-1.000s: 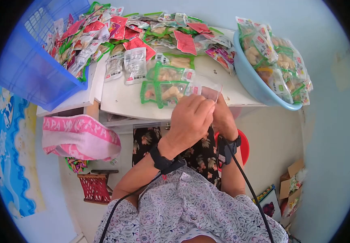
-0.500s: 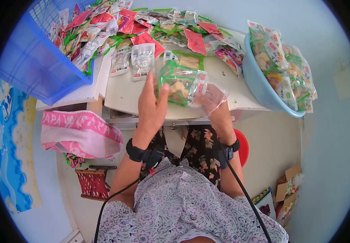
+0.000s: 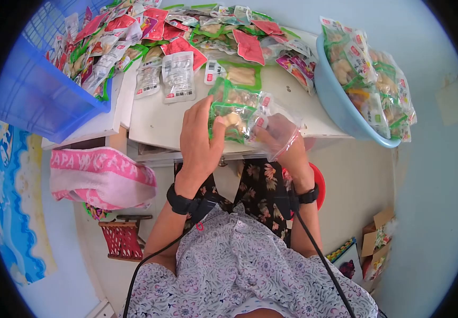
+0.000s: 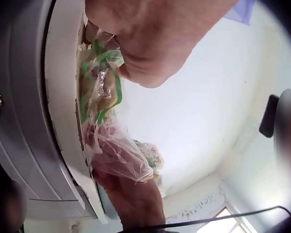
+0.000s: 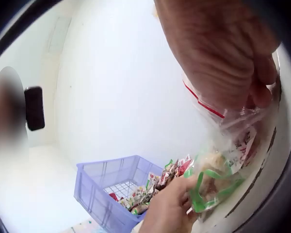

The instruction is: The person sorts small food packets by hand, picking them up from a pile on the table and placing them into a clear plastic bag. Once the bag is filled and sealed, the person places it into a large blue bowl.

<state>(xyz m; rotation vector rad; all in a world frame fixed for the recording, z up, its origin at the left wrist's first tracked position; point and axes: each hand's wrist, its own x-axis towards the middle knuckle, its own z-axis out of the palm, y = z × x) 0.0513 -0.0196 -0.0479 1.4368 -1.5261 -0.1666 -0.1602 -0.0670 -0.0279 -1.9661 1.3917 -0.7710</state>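
Note:
Above the table's front edge, my hands hold a clear plastic bag [image 3: 284, 140] with a red line along one edge. Green-edged food packets [image 3: 234, 119] with pale pieces inside show at the bag's left part. My left hand [image 3: 201, 140] grips their left end, thumb in front and the other fingers partly hidden behind; the right wrist view also shows this left hand [image 5: 169, 206] there. My right hand [image 3: 287, 140] pinches the bag's right part, its fingers curled, and clear film overlaps them in the left wrist view.
Many sealed packets [image 3: 250, 46] are piled along the back of the white table [image 3: 287, 103]. A blue crate [image 3: 75, 114] of packets stands at the left, a light blue basin [image 3: 335, 108] of filled bags at the right. A pink towel [image 3: 101, 180] hangs lower left.
My left hand has moved from beside my right hand to the bag's left side, first apart from it, then gripping the packets. The right hand has kept hold of the bag.

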